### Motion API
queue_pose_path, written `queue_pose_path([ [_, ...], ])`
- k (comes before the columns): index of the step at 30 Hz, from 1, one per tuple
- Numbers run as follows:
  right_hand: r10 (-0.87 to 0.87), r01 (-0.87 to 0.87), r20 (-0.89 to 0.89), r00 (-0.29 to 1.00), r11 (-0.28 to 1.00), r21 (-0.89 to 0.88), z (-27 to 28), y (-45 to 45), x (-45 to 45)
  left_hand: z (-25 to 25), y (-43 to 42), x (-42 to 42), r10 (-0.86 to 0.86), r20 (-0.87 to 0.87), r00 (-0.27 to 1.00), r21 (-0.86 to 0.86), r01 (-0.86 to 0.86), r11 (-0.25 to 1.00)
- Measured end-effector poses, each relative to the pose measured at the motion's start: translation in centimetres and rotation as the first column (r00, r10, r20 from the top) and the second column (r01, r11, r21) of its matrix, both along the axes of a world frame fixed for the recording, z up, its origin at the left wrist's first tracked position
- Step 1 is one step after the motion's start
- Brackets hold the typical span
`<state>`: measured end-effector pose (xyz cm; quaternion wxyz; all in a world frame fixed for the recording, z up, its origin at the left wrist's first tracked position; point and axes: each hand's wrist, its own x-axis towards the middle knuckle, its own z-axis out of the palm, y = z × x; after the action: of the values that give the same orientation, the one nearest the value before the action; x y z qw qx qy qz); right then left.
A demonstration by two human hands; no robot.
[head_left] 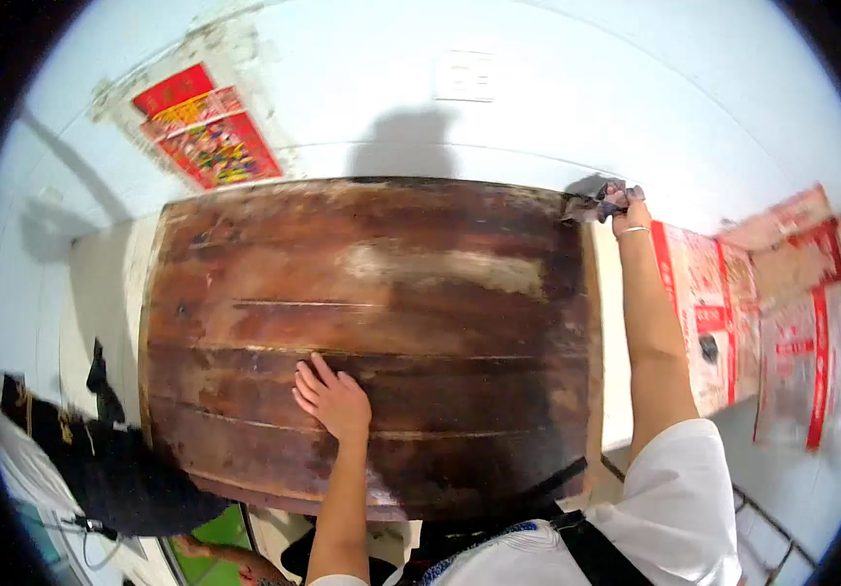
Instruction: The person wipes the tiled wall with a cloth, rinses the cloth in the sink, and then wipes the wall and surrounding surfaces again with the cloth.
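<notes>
A worn, dark brown wooden table top (274, 264) fills the middle of the head view, with pale streaks and seams between its boards. My left hand (334, 398) rests on it with fingers spread, holding nothing. At the far right corner, beside the wall, my right hand (630, 213) is closed on a crumpled grey-purple cloth (601, 202), part of which hangs over the table's edge. The fingers of that hand are partly hidden by the cloth.
Behind the table stands a pale wall (342, 78) with red printed papers (215, 146). Printed cardboard (708, 313) is at the right. Dark fabric (127, 469) lies at the lower left, near another person's arm (230, 555).
</notes>
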<state>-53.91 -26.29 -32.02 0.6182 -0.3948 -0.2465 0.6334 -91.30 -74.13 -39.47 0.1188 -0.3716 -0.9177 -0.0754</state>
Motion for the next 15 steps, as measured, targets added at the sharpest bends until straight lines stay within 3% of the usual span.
queue_pose_path([
  [3,0.156,-0.187,0.171,0.973,0.965,0.183,8.7,-8.2,6.8,0.3,-0.3,0.6,0.047,-0.016,0.999,-0.024,-0.048,0.999],
  [4,0.134,-0.177,0.287,0.948,0.976,0.129,14.0,-14.1,6.5,1.8,-0.4,0.8,0.007,0.065,0.998,0.021,-0.009,1.000],
  [5,0.120,-0.180,0.421,0.899,0.978,0.104,15.1,-16.9,8.4,2.4,-0.4,0.9,-0.006,0.065,0.998,0.050,0.003,0.999],
  [6,0.128,-0.167,0.403,0.906,0.984,0.063,14.7,-19.2,11.4,2.4,-0.6,0.5,-0.044,0.061,0.997,0.097,0.038,0.995],
  [7,0.213,-0.224,0.286,0.934,0.975,0.004,17.8,-24.4,11.8,0.6,-1.2,-0.4,-0.118,0.014,0.993,0.156,0.114,0.981],
  [8,0.220,-0.232,0.304,0.927,0.973,0.003,19.5,-28.3,12.3,1.0,-1.1,-0.4,-0.059,0.151,0.987,0.128,0.040,0.991],
  [9,0.234,-0.245,0.241,0.942,0.970,0.013,18.3,-31.2,14.7,-2.4,-1.4,-2.1,-0.059,0.130,0.990,0.155,0.039,0.987],
  [10,0.205,-0.206,0.365,0.908,0.978,-0.037,19.3,-35.2,15.3,-0.5,-0.6,-1.3,0.073,0.299,0.952,0.031,-0.086,0.996],
  [12,0.094,-0.035,0.446,0.890,0.990,-0.139,20.4,-42.5,15.9,3.4,1.2,1.2,0.144,0.570,0.809,-0.011,-0.168,0.986],
  [13,0.011,0.060,0.462,0.887,0.988,-0.140,19.4,-45.2,16.6,1.8,1.3,2.0,-0.158,0.690,0.706,0.240,-0.017,0.971],
  [14,-0.021,0.112,0.499,0.866,0.982,-0.154,18.9,-48.0,17.0,0.0,1.0,2.6,-0.448,0.712,0.541,0.486,0.081,0.870],
  [15,-0.046,0.118,0.654,0.756,0.991,-0.066,16.4,-50.0,18.4,1.8,0.4,5.1,-0.541,0.801,0.257,0.545,0.062,0.836],
])
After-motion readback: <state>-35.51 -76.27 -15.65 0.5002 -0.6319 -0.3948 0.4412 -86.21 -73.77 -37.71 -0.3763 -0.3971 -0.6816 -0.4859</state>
